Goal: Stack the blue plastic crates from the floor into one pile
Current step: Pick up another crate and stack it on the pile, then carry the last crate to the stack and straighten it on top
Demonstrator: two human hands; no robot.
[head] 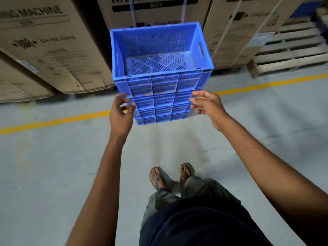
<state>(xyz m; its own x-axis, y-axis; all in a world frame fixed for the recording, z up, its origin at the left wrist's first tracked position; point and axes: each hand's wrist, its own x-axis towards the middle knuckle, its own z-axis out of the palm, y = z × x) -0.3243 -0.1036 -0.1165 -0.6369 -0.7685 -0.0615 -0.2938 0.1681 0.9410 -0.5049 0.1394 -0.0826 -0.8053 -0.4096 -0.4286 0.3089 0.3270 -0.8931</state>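
Note:
A pile of blue plastic crates (160, 96) stands on the grey floor in front of me, straddling the yellow line. The top crate (204, 68) is empty, with a slotted bottom and side handle holes. My left hand (121, 110) hovers at the pile's lower left corner, fingers loosely curled and holding nothing. My right hand (207, 105) is at the pile's lower right corner, fingers spread and relaxed, tips close to the crate wall. Neither hand grips a crate.
Large cardboard washing-machine boxes (53, 50) stand close behind and left of the pile. Wooden pallets (291, 50) are stacked at the right back. A yellow floor line (53, 121) runs across. My sandalled feet (170, 176) stand on bare concrete below.

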